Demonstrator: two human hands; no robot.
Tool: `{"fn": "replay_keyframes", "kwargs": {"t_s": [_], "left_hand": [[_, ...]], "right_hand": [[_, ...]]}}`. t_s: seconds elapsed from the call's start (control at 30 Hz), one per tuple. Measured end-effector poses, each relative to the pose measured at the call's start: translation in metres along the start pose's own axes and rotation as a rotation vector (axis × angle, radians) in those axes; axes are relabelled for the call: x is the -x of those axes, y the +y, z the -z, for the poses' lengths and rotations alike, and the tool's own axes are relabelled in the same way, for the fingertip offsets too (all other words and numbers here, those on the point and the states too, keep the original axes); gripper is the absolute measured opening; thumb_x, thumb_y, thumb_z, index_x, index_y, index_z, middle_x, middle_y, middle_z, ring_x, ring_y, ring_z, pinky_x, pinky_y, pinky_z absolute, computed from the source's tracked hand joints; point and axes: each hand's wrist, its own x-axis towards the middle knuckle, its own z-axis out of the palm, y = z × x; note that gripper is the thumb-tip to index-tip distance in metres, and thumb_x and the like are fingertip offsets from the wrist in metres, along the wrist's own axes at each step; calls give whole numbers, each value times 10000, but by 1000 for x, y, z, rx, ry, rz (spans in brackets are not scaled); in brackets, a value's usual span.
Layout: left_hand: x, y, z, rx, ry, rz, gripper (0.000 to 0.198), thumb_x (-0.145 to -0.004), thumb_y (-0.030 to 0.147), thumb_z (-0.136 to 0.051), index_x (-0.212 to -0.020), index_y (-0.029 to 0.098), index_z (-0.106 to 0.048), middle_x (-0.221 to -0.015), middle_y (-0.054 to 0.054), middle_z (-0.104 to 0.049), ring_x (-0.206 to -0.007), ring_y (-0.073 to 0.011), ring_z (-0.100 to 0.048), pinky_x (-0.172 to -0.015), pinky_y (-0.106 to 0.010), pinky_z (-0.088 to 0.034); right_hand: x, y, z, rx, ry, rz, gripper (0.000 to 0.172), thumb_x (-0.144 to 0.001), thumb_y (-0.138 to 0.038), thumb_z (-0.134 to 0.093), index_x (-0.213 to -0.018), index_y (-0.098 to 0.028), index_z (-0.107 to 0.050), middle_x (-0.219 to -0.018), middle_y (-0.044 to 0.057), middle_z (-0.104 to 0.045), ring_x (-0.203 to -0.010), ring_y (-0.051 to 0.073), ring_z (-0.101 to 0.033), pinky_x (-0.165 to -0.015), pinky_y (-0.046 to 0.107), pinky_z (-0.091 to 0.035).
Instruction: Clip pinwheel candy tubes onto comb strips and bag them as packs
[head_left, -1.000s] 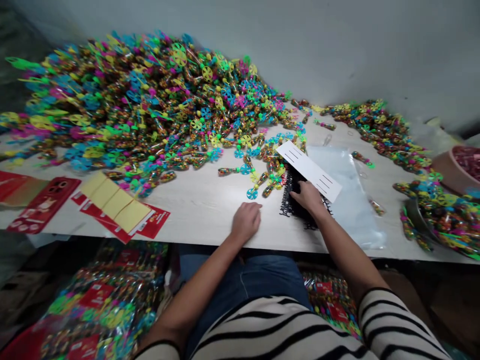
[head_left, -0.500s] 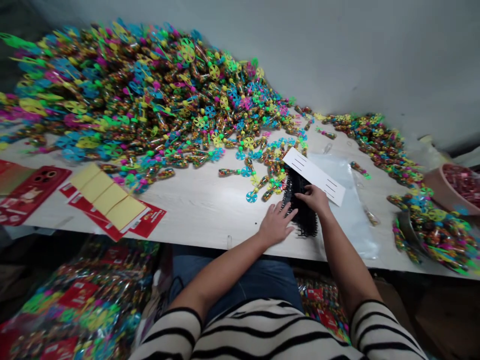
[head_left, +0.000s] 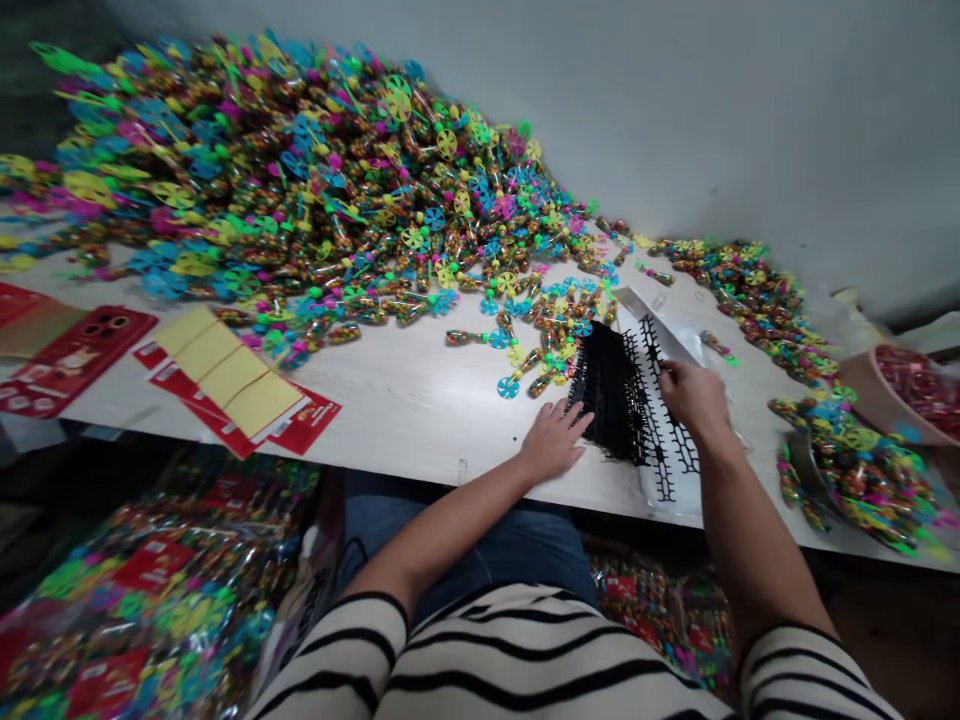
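A stack of black plastic lattice strips (head_left: pixel 609 390) lies on the table in front of me, its right side fanned out into separate strips. My left hand (head_left: pixel 555 438) rests flat at the stack's lower left edge, fingers spread and touching it. To the right, my right hand (head_left: pixel 696 400) is closed in a pinch on a black lattice strip (head_left: pixel 651 345) drawn away from the stack. The fingertips partly hide the grip. Under the strips lies a clear plastic sheet or bag (head_left: pixel 671 500). A pale card (head_left: pixel 651 312) shows behind them, partly covered.
Small clear bottles with colourful filling and fan tops (head_left: pixel 315 190) form a big heap at back left. More fill a bowl (head_left: pixel 821 475) at right, beside a pink tub (head_left: pixel 911 400). A red phone (head_left: pixel 82 350) and yellow-backed cards (head_left: pixel 229 370) lie left.
My right hand has moved right, pulling strips out from the stack so they fan apart. The white card has been shifted and is now largely covered. My left hand stays by the stack.
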Motion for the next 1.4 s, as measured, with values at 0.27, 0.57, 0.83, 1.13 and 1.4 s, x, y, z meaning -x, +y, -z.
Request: {"fn": "replay_keyframes", "kwargs": {"t_s": [0.27, 0.57, 0.83, 1.13, 1.4], "left_hand": [[-2, 28, 33, 927, 60, 106, 803, -785, 385, -658, -1478, 147, -329, -1430, -165, -484, -1177, -280, -564, -987, -424, -476], [-41, 26, 33, 1353, 123, 330, 877, -625, 227, -777, -1398, 129, -374, -1249, -155, -583, -957, -201, -616, -810, -320, -512], [-24, -10, 82, 1534, -34, 524, 474, -669, 192, -522, -1138, 132, -538, -904, -74, -714, -471, -65, -477, -448, -194, -311], [91, -74, 134, 1463, 223, 832, 375, -628, 387, -780, -879, 130, -674, -844, -90, -719, -647, -139, -632, -548, -234, -499], [116, -84, 100, 1345, 484, 1001, 519, -517, 495, -831, -796, 125, -597, -648, 17, -625, -532, -92, -584, -552, -241, -526]], "right_hand": [[31, -66, 0, -242, 188, 33, 337, -848, -251, -423, -1070, -145, -653, -934, 130, -714, -844, 247, -646, -766, 318, -447], [-6, -89, -32, -1017, -20, 9, 393, -823, -429, -478, -1008, -130, -654, -877, 87, -709, -750, 188, -641, -740, 314, -517], [-50, -70, -52, -689, 9, 139, 466, -847, -203, -451, -1289, -109, -563, -1385, 124, -540, -1274, 212, -496, -1092, 366, -364], [-61, -55, -70, -550, -91, 190, 347, -869, -279, -484, -1129, -160, -681, -1101, 94, -703, -996, 224, -631, -906, 334, -457], [-66, -85, -80, -230, -311, 641, 212, -750, -225, -681, -932, -117, -679, -1082, 131, -647, -1001, 217, -558, -896, 297, -401]]}}
